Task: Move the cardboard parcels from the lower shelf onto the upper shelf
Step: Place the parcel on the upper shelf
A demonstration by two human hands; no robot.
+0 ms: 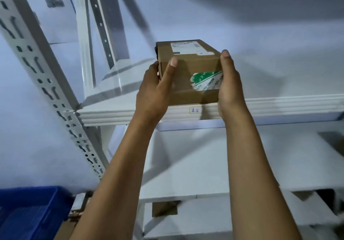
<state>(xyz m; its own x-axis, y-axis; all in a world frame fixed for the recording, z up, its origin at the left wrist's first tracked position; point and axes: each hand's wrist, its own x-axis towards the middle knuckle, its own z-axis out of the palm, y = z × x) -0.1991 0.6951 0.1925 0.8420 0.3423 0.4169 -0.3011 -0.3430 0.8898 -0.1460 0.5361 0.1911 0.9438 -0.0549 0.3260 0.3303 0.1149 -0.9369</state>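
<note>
A brown cardboard parcel (pixel 188 66) with a white label on top and torn green-and-white tape on its near face is held between both my hands at the front edge of the upper shelf (pixel 115 112). My left hand (pixel 156 89) grips its left side, thumb on the near face. My right hand (pixel 229 83) presses flat against its right side. The parcel's bottom is level with the shelf edge; I cannot tell whether it rests on the shelf. Another brown parcel (pixel 164 208) shows on a lower shelf (pixel 186 196), partly hidden.
A white perforated shelf upright (pixel 46 83) slants down the left side. A blue plastic crate (pixel 31 212) sits at the bottom left. A small handwritten tag (pixel 194 110) is stuck on the upper shelf's front edge. Dark gaps open at the lower right.
</note>
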